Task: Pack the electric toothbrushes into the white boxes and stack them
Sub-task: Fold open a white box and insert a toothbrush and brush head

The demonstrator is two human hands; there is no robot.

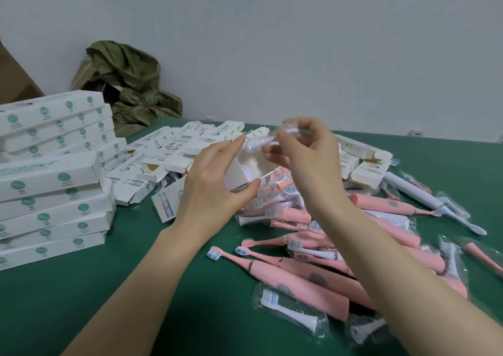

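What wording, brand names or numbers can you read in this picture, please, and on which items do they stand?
"WISDENT", blurred so uncertain: teal lettering on the closed white cardboard box topping the near stack.
"WISDENT", likewise: open-flapped white box lying on the green table.
Too small to read: print under the green round icons; barcode digits.

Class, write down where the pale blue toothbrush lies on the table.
In the head view, the pale blue toothbrush lies at the right, beyond the pink toothbrushes, beside the open white boxes.
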